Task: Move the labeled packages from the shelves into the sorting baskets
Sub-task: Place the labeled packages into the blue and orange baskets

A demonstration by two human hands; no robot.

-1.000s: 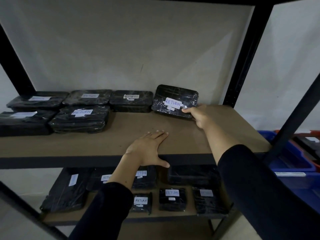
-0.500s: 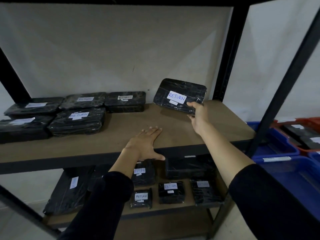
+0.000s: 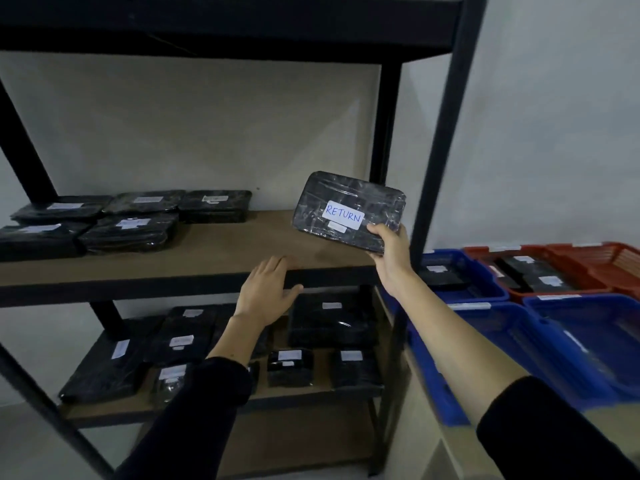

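My right hand point(image 3: 389, 252) grips the lower right corner of a black wrapped package point(image 3: 346, 211) with a white label reading RETURN, held tilted in the air above the right end of the middle shelf point(image 3: 242, 244). My left hand point(image 3: 265, 292) lies flat with spread fingers on the shelf's front edge and holds nothing. Several more black labeled packages point(image 3: 128, 230) lie at the left and back of that shelf. To the right stand blue baskets point(image 3: 485, 292) and red baskets point(image 3: 595, 261), some with packages inside.
The lower shelf point(image 3: 325, 388) carries several more labeled black packages. A black upright post point(image 3: 440, 143) of the rack stands between the held package and the baskets. The top shelf point(image 3: 225, 26) runs overhead. A near blue basket point(image 3: 571, 344) sits at the lower right.
My right hand has lifted the RETURN package off the shelf and carried it up and to the right. The view has swung right, so more baskets show. My left hand stays on the shelf edge.
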